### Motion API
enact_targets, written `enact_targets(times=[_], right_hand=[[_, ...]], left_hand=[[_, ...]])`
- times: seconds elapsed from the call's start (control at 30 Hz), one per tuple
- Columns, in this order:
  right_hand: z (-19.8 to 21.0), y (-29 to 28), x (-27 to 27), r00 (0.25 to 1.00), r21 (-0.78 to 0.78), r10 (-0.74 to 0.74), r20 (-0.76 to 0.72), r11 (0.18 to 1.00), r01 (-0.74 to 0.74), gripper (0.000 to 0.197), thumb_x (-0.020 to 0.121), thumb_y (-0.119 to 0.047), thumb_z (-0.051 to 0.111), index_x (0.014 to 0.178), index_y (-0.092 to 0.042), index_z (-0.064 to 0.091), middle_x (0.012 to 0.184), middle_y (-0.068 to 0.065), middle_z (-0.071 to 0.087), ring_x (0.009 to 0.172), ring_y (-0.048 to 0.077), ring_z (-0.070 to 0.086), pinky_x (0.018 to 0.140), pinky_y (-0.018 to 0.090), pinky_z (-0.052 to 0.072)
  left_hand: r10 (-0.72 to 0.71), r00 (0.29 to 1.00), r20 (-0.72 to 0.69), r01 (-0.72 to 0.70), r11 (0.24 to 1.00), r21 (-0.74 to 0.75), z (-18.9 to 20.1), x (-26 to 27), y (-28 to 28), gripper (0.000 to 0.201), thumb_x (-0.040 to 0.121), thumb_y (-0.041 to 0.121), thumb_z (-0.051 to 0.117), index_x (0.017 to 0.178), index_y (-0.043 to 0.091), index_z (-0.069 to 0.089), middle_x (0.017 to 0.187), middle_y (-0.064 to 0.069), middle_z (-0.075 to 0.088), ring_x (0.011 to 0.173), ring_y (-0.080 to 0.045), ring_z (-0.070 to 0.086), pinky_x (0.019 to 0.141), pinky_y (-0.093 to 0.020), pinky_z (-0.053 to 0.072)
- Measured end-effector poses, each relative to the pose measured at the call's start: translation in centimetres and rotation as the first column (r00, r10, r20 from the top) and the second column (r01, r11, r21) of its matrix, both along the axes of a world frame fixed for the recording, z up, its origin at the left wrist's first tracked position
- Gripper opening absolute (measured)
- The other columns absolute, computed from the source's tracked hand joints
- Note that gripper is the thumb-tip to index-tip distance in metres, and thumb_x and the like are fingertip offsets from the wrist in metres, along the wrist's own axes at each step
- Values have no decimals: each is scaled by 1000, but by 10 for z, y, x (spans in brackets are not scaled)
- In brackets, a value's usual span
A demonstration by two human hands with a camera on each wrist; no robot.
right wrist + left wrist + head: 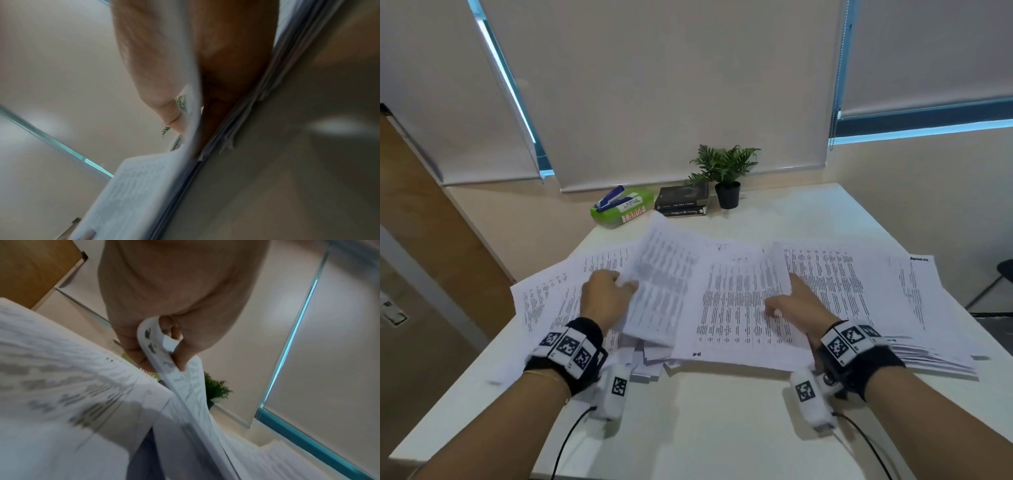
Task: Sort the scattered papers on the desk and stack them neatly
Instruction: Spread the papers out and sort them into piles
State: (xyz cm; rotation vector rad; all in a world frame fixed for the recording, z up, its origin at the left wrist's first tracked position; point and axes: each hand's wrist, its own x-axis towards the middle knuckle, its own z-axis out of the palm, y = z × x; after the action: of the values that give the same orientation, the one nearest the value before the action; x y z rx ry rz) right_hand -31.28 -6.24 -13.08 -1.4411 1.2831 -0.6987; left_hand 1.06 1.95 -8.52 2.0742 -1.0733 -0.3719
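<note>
Printed papers (835,287) lie spread in overlapping layers across the white desk (705,428). My left hand (609,294) grips a bunch of sheets (657,284) by its left edge and holds it tilted up off the pile. In the left wrist view the fingers (180,356) curl round the bent edge of that bunch (185,386). My right hand (801,308) is at the middle of the spread, with the thumb on top of the middle sheet (739,301) and the fingers slid under it. The right wrist view shows this sheet (144,186) passing between thumb (162,100) and fingers.
At the desk's far edge stand a green box (633,209) with a blue stapler (609,200) on it, two dark books (681,202) and a small potted plant (726,174). A wooden door (431,222) is on the left, a dark chair (996,281) on the right.
</note>
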Motion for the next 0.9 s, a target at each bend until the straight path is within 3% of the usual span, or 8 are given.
enact_targets(times=[0.27, 0.4, 0.47, 0.53, 0.63, 0.7, 0.8, 0.9], right_hand=[[7, 11, 4, 999, -41, 26, 38, 999, -24, 114, 85, 6, 70, 164, -39, 1, 173, 3, 7, 151, 32, 30, 95, 34, 37], [8, 12, 4, 998, -80, 64, 28, 995, -61, 83, 90, 3, 69, 158, -31, 36, 166, 7, 30, 100, 14, 63, 65, 14, 52], [10, 12, 8, 999, -42, 49, 2, 998, -49, 43, 91, -19, 76, 132, -27, 66, 153, 8, 53, 110, 22, 65, 86, 34, 60], [13, 13, 9, 999, -3, 17, 42, 1000, -17, 53, 87, -63, 70, 118, -21, 76, 141, 3, 64, 115, 24, 66, 102, 41, 52], [22, 19, 9, 996, 73, -23, 84, 997, 17, 80, 98, -75, 33, 139, -14, 64, 141, 2, 58, 136, 28, 52, 116, 47, 33], [23, 18, 8, 997, 87, -19, 75, 996, 13, 95, 89, -85, 39, 152, -14, 49, 151, 2, 52, 145, 30, 44, 122, 51, 26], [17, 16, 10, 997, -16, 11, -76, 1000, -13, 68, 94, -57, 65, 139, -6, 63, 145, 10, 60, 131, 32, 59, 114, 45, 42], [8, 11, 10, 996, -66, 7, -94, 998, -13, 23, 96, -24, 73, 110, -6, 75, 114, 10, 76, 88, 17, 71, 75, 26, 58]], left_hand=[[94, 915, -392, -290, 828, -479, 43, 1, -5, 29, 109, 31, 55, 124, 8, 63, 114, -3, 69, 90, -17, 64, 75, -30, 53], [-19, 877, -479, -158, 932, -326, 32, -22, -4, 51, 108, 37, 58, 144, 2, 51, 114, -12, 70, 92, -23, 65, 73, -34, 54], [-91, 906, -414, 3, 978, -211, 20, -38, 1, 34, 110, 33, 55, 126, 4, 59, 89, -6, 65, 69, -19, 56, 52, -28, 44], [-170, 918, -359, 139, 984, -110, 8, -56, 7, 22, 112, 29, 51, 110, 11, 63, 75, 2, 55, 58, -12, 47, 48, -22, 39], [-213, 929, -304, 238, 970, 49, -4, -70, 12, 29, 113, 24, 47, 84, 25, 50, 80, 10, 45, 73, -10, 48, 60, -14, 43], [-222, 924, -311, 275, 952, 136, -13, -67, 9, 21, 112, 31, 50, 112, 12, 60, 108, 3, 62, 102, -17, 60, 91, -24, 50], [-234, 927, -293, 302, 929, 213, -17, -64, 9, 63, 109, 40, 53, 157, 3, 37, 135, -13, 63, 120, -29, 64, 103, -40, 52], [-270, 942, -201, 307, 934, 181, -15, -57, 12, 26, 107, 42, 57, 120, 19, 60, 91, -2, 59, 77, -15, 57, 79, -33, 50]])
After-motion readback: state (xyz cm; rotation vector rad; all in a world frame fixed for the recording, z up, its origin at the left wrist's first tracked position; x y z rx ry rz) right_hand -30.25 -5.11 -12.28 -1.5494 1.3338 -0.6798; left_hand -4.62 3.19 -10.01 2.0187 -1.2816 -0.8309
